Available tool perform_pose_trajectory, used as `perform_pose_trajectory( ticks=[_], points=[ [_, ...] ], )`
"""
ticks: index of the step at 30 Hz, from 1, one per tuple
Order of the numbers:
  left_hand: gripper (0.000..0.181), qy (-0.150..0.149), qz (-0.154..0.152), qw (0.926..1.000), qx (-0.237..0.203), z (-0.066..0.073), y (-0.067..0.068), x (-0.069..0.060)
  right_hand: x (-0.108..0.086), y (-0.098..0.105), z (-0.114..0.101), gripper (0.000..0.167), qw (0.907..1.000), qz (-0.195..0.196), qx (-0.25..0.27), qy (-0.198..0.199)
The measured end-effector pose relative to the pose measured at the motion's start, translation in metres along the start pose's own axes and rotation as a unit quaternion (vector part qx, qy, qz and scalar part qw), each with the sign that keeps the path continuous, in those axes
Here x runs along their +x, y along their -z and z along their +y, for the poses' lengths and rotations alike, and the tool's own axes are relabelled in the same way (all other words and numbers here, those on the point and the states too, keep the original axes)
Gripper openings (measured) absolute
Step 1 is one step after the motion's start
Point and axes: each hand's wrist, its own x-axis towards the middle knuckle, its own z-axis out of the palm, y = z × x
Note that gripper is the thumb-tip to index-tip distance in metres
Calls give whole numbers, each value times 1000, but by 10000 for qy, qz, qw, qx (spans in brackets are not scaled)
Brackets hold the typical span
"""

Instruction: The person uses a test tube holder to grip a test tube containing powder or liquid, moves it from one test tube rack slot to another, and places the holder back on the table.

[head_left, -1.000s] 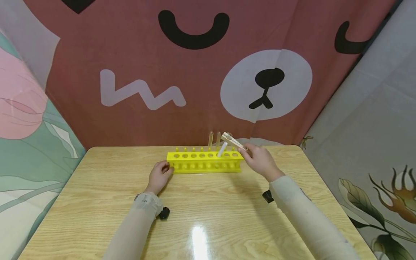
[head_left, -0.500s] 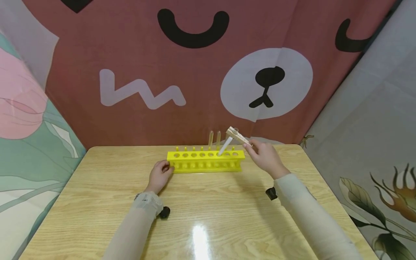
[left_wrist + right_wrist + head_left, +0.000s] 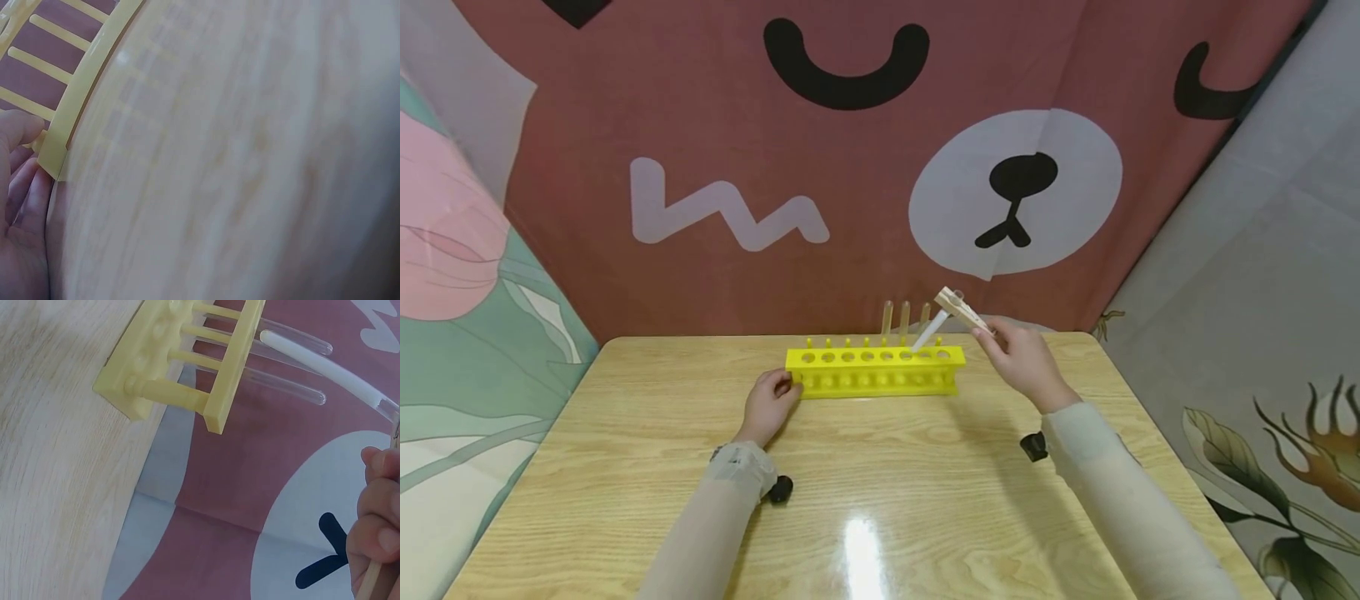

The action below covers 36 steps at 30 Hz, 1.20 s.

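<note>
My left hand [image 3: 768,407] grips the left end of a yellow test tube rack [image 3: 876,361], thumb and fingers at its end post; the left wrist view shows the thumb [image 3: 24,128] against the rack [image 3: 53,147]. In my right hand [image 3: 1024,358] is a wooden test tube clamp [image 3: 964,311], also partly seen in the right wrist view beneath curled fingers [image 3: 378,540]. The clamp holds a test tube [image 3: 931,330] with white contents near its mouth. That tube slants, its rounded lower end [image 3: 269,337] just above the rack's top plate.
Several clear test tubes [image 3: 905,321] stand upside down on the pegs [image 3: 847,342] along the rack's back, towards its right. The rack stands near the back edge of the wooden table [image 3: 880,467]. A printed curtain [image 3: 737,292] hangs right behind.
My right hand has moved up and to the right with the clamp, drawing the white-filled test tube up out of a rack hole. The left hand and rack have stayed still.
</note>
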Motion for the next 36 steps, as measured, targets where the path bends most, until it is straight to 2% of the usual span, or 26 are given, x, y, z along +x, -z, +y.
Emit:
perform_pose_trajectory(
  ticks=[16, 25, 36],
  points=[
    [33, -32, -27, 10000, 8, 2, 1, -2, -8, 1, 11, 21, 10000, 73, -16, 32],
    [32, -12, -1, 10000, 7, 2, 1, -1, -11, -2, 12, 27, 9992, -257, -75, -307],
    [32, -13, -10, 10000, -13, 1, 1, -1, -11, -8, 13, 28, 9979, -445, -104, -462]
  ],
)
